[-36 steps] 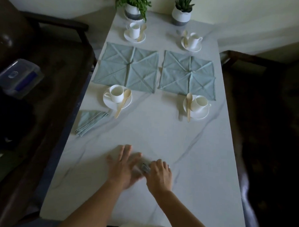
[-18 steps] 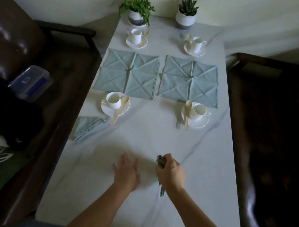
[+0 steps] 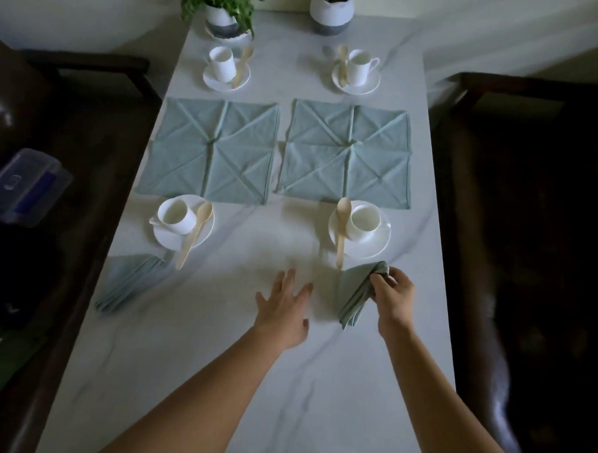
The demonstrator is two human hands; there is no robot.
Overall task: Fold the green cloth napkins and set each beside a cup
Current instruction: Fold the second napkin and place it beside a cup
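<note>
Lying folded at the left edge of the marble table [image 3: 317,398], one green napkin [image 3: 127,280] sits near the left cup [image 3: 175,214]. At centre, the left hand [image 3: 283,308] stretches palm-down over the tabletop, fingers spread, holding nothing. Further right, the right hand [image 3: 394,295] pinches a second folded napkin [image 3: 354,294], hanging just in front of the right cup [image 3: 363,222] and its saucer.

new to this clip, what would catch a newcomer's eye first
The left spread napkin and right spread napkin lie flat side by side across the table. Near the front, the right hand pinches a folded napkin just short of the near right cup, the left hand open beside it. A second folded napkin lies at the left edge by the near left cup.
</note>
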